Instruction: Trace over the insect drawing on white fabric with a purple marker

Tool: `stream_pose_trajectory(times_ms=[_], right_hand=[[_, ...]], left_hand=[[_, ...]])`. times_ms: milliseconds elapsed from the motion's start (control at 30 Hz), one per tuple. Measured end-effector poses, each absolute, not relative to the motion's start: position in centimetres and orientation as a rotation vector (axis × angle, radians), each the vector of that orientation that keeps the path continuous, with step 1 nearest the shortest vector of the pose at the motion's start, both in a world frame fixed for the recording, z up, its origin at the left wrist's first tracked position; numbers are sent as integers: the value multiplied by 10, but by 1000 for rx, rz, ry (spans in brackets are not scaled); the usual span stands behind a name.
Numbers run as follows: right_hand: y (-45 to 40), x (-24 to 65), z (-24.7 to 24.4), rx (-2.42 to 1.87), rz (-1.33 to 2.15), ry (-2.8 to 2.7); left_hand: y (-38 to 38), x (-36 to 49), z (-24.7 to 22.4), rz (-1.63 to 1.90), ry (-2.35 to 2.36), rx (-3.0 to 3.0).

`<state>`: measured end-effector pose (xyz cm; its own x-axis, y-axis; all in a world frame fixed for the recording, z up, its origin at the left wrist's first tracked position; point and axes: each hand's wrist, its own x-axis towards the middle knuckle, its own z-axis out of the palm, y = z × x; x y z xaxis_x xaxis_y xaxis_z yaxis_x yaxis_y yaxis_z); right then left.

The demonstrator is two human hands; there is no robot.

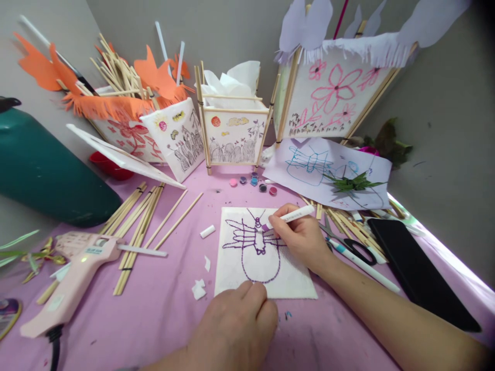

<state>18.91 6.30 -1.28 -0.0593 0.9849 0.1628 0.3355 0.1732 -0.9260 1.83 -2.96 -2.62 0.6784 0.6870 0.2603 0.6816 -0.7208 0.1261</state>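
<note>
A white square panel [301,281] lies flat in front of me. On it is a purple line drawing of a winged insect [260,242] with a rounded dashed outline below. My right hand [299,234] is closed round a white marker [296,214], its purple tip end at the insect's upper body. At the panel's lower edge, my left hand [243,319] is closed, fingers curled and pressed on the edge; its fingertips are hidden. Left of the panel lie a white marker cap [208,231] and white scraps [199,289].
A pink glue gun [77,268] and bundled sticks [133,237] lie left. Decorated stick-framed boxes [235,134] stand behind, with small paint pots [254,181] before them. Scissors [356,250], a black phone [419,273] and a drawn sheet with leaves [305,159] are right.
</note>
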Motion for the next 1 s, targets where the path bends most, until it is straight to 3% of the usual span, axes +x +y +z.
stream_pose_trajectory(times_ms=[1000], right_hand=[[64, 190, -15, -1400, 704, -1576]], left_hand=[[-31, 18, -28, 510, 1178, 2845]])
